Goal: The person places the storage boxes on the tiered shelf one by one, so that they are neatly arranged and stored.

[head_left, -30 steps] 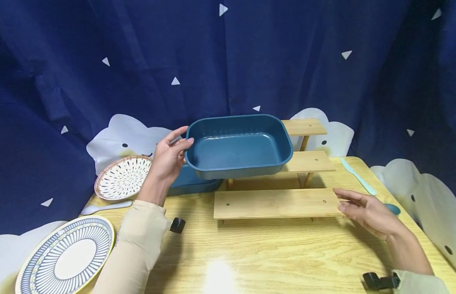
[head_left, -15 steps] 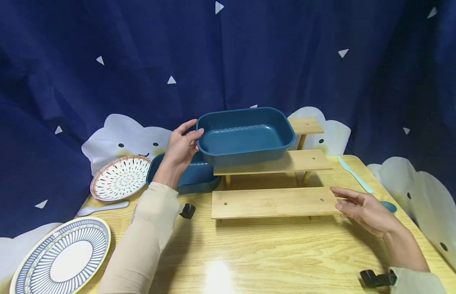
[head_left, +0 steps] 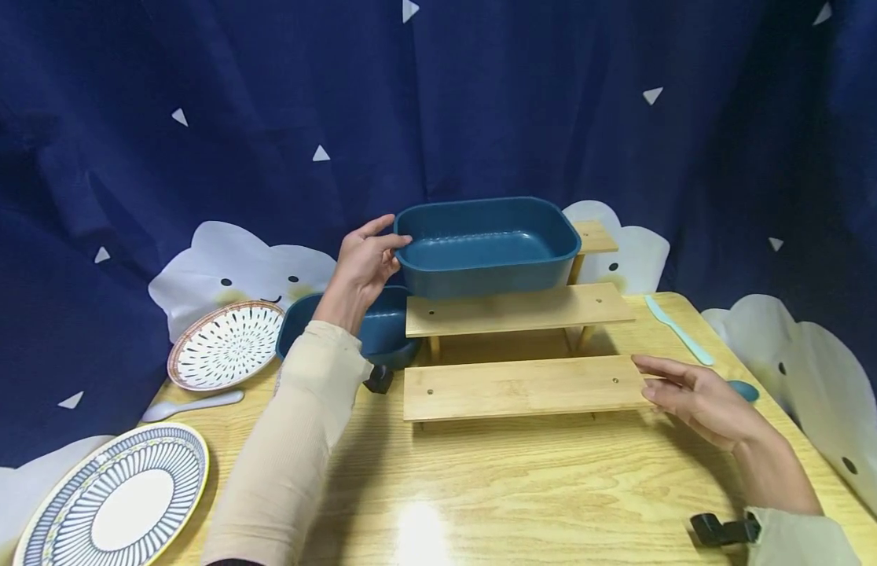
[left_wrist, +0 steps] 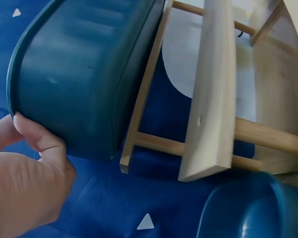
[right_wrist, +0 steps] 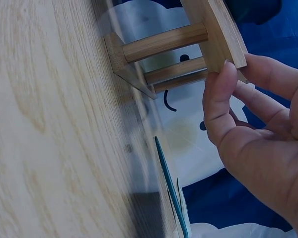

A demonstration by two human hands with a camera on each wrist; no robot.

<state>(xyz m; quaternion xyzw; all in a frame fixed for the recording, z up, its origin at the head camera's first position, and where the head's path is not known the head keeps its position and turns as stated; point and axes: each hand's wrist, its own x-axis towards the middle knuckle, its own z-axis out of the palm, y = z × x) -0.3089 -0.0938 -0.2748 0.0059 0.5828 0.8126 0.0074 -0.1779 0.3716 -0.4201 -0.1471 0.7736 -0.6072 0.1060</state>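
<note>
A deep blue rectangular bin sits level at the rack's top tier, hiding most of that board. My left hand pinches its left end at the rim, thumb over the edge. In the left wrist view the bin's base lies right against the top board; whether its full weight rests there I cannot tell. The three-tier wooden rack has bare middle and lowest boards. At its lowest board's right end, my right hand holds the corner between thumb and fingers, as the right wrist view shows.
A second blue bin stands left of the rack, beneath my left forearm. Farther left are a speckled plate, a pale spoon and a blue-striped plate. A mint knife and teal spoon lie right. A curtain hangs behind.
My left hand has carried the bin rightward and back, from in front of the upper tiers to the top tier. The middle board now shows fully. My right hand stays at the lowest board.
</note>
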